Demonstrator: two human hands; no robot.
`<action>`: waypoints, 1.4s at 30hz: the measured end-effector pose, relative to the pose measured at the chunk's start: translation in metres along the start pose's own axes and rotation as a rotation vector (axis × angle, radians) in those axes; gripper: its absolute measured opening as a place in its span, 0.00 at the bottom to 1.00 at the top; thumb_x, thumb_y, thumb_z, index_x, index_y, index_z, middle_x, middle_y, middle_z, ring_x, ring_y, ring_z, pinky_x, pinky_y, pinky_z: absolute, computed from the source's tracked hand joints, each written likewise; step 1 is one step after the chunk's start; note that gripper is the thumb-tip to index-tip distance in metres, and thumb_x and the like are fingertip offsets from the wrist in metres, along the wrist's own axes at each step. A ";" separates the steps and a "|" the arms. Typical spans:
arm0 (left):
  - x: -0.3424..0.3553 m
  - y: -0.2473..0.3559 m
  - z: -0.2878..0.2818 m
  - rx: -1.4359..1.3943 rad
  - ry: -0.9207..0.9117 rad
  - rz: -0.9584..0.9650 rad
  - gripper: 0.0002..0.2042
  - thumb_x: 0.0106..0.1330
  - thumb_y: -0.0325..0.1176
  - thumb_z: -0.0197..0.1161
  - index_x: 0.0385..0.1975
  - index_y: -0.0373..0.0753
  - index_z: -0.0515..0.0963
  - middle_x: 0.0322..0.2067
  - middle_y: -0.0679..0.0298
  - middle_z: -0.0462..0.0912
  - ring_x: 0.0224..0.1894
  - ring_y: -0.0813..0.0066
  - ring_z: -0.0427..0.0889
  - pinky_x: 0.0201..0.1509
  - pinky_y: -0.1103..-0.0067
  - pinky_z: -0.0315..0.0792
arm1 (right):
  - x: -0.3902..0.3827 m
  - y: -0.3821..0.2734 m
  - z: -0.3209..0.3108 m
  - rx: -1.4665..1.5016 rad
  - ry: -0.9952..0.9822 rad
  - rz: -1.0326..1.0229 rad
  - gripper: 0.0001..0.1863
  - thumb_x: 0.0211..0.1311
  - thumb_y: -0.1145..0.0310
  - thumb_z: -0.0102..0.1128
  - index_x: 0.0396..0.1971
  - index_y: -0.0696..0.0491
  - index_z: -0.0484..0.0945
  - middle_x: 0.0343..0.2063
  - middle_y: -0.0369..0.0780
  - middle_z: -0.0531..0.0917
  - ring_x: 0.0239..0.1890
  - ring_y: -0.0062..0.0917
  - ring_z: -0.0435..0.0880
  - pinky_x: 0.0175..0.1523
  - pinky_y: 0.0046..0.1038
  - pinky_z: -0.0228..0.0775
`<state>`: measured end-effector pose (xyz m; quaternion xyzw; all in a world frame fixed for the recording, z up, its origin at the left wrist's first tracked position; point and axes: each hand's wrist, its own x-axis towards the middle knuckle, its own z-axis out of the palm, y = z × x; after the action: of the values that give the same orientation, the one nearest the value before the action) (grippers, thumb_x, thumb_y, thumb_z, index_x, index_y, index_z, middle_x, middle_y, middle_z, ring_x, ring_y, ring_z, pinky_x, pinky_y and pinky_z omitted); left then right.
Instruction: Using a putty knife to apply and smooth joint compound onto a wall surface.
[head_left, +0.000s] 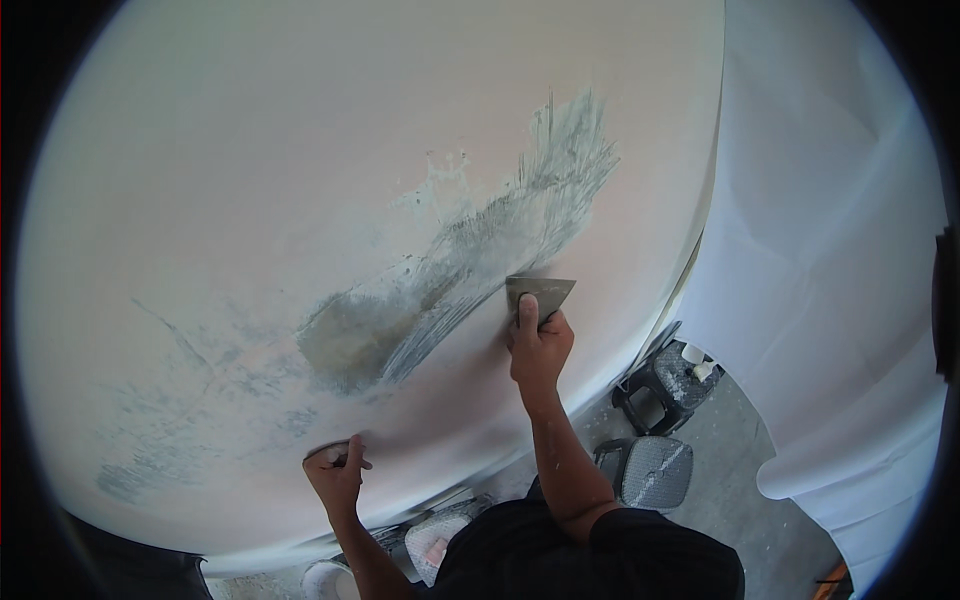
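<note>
We face a wide, curved pale panel (pixel 250 150) that fills most of the view, with a white sheet (pixel 820 200) hanging along its right. Below lies the speckled floor (pixel 735 455). Across the panel's middle runs a grey patch (pixel 470 245), slanting from lower left to upper right. As we judge it, the work is partway: the coat is laid on in a broad band, but its upper end is ragged, its lower edge is streaked, and a darker, thicker-looking area lies at its lower left. Fainter grey marks (pixel 150 470) are scattered lower left, thin and patchy, so evening out seems left there too. We cannot tell whether the smooth pale areas are finished.

Near the sheet stand two dark stools, the nearer one (pixel 655 473) with a textured seat, the farther one (pixel 665 390) bearing a small white cup (pixel 692 354). Our right hand (pixel 540 350) grips a scraper (pixel 545 292), its upper left corner at the patch's lower edge; we cannot tell whether it presses on the panel. Our left hand (pixel 338 475), lower and near the panel, has curled fingers around something thin and dark-edged, too unclear to name.
</note>
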<state>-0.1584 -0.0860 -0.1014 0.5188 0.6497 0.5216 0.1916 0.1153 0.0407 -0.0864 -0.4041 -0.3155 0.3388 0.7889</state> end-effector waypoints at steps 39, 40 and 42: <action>0.002 -0.004 -0.002 0.022 0.000 -0.003 0.10 0.60 0.25 0.66 0.17 0.28 0.81 0.10 0.64 0.77 0.09 0.83 0.72 0.14 0.85 0.62 | -0.014 -0.006 0.008 -0.013 0.060 0.006 0.16 0.62 0.65 0.65 0.18 0.57 0.74 0.13 0.29 0.73 0.18 0.09 0.68 0.21 0.17 0.58; 0.002 -0.002 0.001 0.017 -0.004 -0.002 0.10 0.59 0.25 0.66 0.17 0.28 0.81 0.10 0.64 0.77 0.10 0.82 0.72 0.15 0.85 0.62 | -0.015 -0.004 0.008 -0.012 0.059 0.005 0.16 0.62 0.65 0.65 0.18 0.57 0.74 0.13 0.29 0.73 0.18 0.09 0.68 0.21 0.17 0.58; 0.002 0.000 0.001 0.011 -0.007 0.000 0.10 0.59 0.25 0.66 0.17 0.28 0.81 0.11 0.64 0.77 0.10 0.82 0.73 0.15 0.85 0.63 | -0.023 0.005 0.005 -0.143 -0.040 -0.049 0.16 0.63 0.64 0.64 0.19 0.57 0.74 0.13 0.29 0.73 0.17 0.09 0.68 0.21 0.17 0.58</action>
<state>-0.1580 -0.0839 -0.1012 0.5218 0.6518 0.5161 0.1912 0.0969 0.0266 -0.0932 -0.4447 -0.3645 0.3038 0.7596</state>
